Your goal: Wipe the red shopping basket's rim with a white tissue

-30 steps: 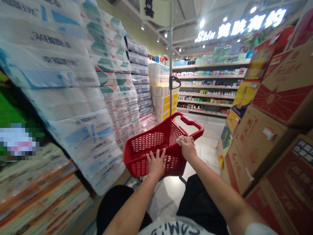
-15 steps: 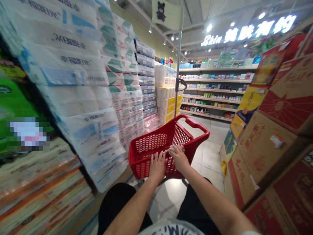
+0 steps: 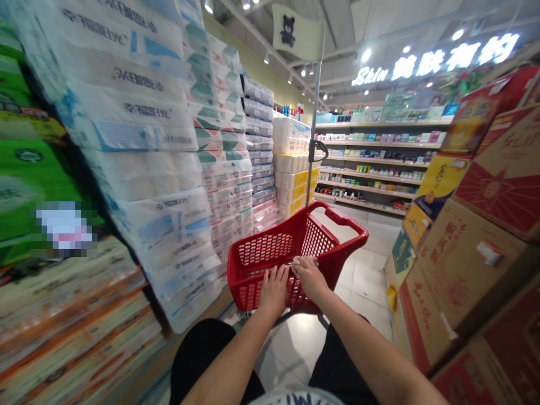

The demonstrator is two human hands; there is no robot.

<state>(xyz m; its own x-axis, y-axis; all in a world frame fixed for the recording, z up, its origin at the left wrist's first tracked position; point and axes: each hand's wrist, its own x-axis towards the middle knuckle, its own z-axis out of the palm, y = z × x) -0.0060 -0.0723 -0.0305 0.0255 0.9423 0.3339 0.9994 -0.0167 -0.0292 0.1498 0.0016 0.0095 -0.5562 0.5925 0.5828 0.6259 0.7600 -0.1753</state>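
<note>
A red plastic shopping cart [image 3: 253,292] with perforated walls stands sideways in front of me. My left hand [image 3: 274,291] rests on its near side wall, fingers stretched out and slightly apart. Just to the right, my right hand [image 3: 313,282] is closed over a crumpled, whitish cloth [image 3: 302,262] at the near rim. The cloth is mostly covered by my fingers. From the cart rises a grey pole [image 3: 316,95] with a black loop and a pale bear flag [image 3: 297,32].
Tall stacks of wrapped toilet paper [image 3: 156,174] line the left. Cardboard cartons [image 3: 459,259] are piled along the right. Behind the cart, shelves [image 3: 379,143] carry many small products. Tiled floor [image 3: 358,281] runs between the cart and the cartons.
The whole view has shifted, so the cart and shelves appear slightly further right and lower. Both hands stay at the cart's near side, the right still holding the cloth.
</note>
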